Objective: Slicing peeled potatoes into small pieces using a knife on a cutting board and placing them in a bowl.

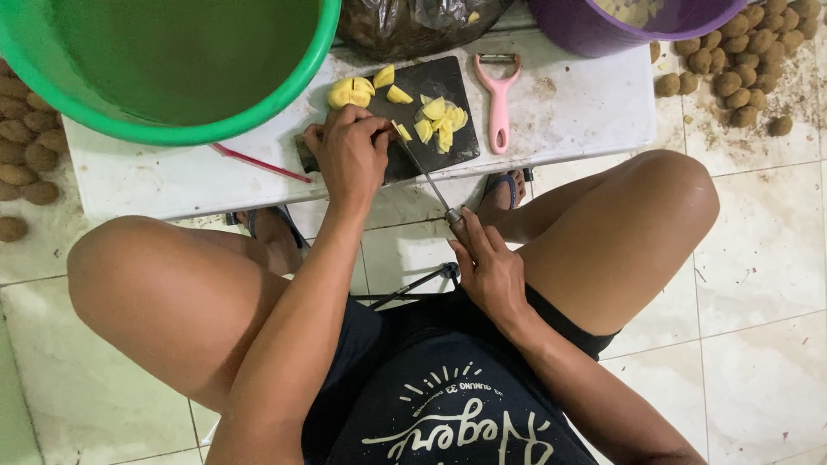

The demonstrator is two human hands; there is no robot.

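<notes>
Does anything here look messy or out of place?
Yes. Unpeeled potatoes lie loose on the tiled floor rather than in a container. The pink peeler lies off the cutting board, on the stained white table. Otherwise nothing stands out.

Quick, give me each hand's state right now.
Left hand: closed down on a potato piece on the black cutting board.
Right hand: shut on the knife handle.

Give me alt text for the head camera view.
A seated person's left hand holds potato on a dark cutting board while the right hand grips a knife. Yellow potato pieces, a pink peeler and a green tub sit nearby.
</notes>
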